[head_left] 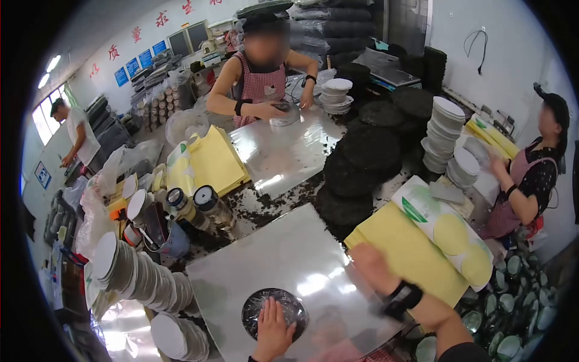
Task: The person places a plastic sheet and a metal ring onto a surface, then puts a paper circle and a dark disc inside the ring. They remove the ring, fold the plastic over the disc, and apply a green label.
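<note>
Pressing left hand [272, 332] flat on dark wrapped disc [275, 311], fingers spread; right hand [373, 265] apart, open on yellow paper stack [404, 253]. Probably dense, stiff, crumbly-edged, slippery wrap; best gripped at rim.

My left hand [273, 329] is bare, fingers and wrist uncovered, with no ring showing. My right hand [373, 265] is bare too. On the right wrist I wear a black band [403, 298], wide and dark. A dark sleeve edge [461, 352] shows at the elbow.
</note>
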A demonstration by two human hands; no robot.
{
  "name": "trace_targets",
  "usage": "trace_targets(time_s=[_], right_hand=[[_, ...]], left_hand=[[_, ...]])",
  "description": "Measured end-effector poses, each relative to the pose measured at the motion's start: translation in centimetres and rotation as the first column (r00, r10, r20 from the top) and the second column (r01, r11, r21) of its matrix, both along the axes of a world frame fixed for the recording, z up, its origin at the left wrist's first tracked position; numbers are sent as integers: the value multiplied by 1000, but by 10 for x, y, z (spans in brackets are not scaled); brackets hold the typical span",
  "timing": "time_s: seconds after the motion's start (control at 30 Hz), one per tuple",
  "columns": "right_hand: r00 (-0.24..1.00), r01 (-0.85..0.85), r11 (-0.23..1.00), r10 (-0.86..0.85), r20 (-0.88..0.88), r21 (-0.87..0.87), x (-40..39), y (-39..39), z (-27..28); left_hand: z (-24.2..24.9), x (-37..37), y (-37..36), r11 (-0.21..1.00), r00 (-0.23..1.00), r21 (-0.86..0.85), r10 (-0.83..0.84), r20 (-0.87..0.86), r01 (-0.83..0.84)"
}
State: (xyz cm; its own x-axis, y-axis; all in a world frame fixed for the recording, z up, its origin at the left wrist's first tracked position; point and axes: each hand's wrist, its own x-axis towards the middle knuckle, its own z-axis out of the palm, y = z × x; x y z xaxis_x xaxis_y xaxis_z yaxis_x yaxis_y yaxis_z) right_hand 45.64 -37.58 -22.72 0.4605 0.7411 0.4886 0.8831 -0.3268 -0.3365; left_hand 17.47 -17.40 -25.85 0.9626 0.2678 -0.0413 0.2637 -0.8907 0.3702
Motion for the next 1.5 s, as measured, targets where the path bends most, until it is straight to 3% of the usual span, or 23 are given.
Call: trace_targets(time_s=[0.03,0.07,0.13,0.17,0.2,0.3,0.4,0.5,0.53,0.6,0.73,0.77,0.87,0.97,1.03,1.1,1.13,1.17,1.2,1.27,1.37,1.47,1.5], right_hand=[[937,346,906,-324,129,-243,50,-34,-39],[904,427,899,-427,-19,97,91,-73,-55],[768,376,924,-353,535,71,142,-128,-57],[745,342,934,-335,577,101,154,-136,-60],[723,307,944,-316,614,124,162,-144,-67],[780,601,793,-557,286,-97,159,-138,-68],[732,673,736,-652,195,-67,163,-128,-58],[829,519,819,-552,-88,-245,37,-70,-46],[932,320,939,-335,-136,-123,-28,-50,-41],[977,22,990,9,-213,142,-117,-3,-24],[832,-407,881,466,-301,240,-163,46,-21],[788,-491,842,538,-297,223,-163,55,-16],[844,-471,875,411,-345,-109,-164,60,16],[815,-503,859,437,-381,-90,-158,76,39],[693,-485,872,428,-581,64,-159,106,14],[496,-438,895,322,-806,88,-149,132,-22],[534,-464,879,377,-757,109,-152,132,-26],[574,-499,858,433,-695,122,-154,130,-32],[610,-535,836,482,-629,122,-152,131,-31],[764,-597,794,517,-387,-119,-163,130,-28],[843,-536,767,507,-179,-352,-174,134,-21],[849,-525,759,501,-169,-386,-175,134,-26],[855,-514,766,495,-157,-385,-174,133,-29]], left_hand=[[3,0,0,1000,1000,-1,-1,4,1],[9,-1,-2,999,999,50,2,49,-5],[18,1,-10,989,988,144,21,153,-43],[12,0,-8,999,997,-21,44,64,-42],[6,0,-6,1000,998,4,30,61,-30],[2,-1,-3,997,999,78,-4,35,1],[15,1,-5,999,999,49,-3,37,1],[10,-1,-8,997,997,52,55,61,-59],[17,-2,-13,983,993,145,101,58,-109],[14,-4,-15,972,984,168,150,91,-164],[-2,-9,-8,993,983,-30,121,140,-118],[-14,-12,-7,951,927,-308,137,349,-25],[-34,-19,-8,903,912,-428,200,359,-29],[-82,-16,-6,889,898,-457,169,406,40],[-88,-14,-11,790,896,-612,240,373,44],[-45,-20,2,946,959,-325,81,273,13],[-25,-22,10,987,979,-161,13,205,20],[-14,-22,21,822,912,-569,222,346,16],[12,-33,22,288,807,-956,550,216,59],[8,-58,26,391,574,-894,793,206,-220],[7,-74,20,641,728,-530,682,61,-556],[0,-64,5,574,670,-567,741,51,-591],[16,-58,3,680,707,-463,692,147,-568]])
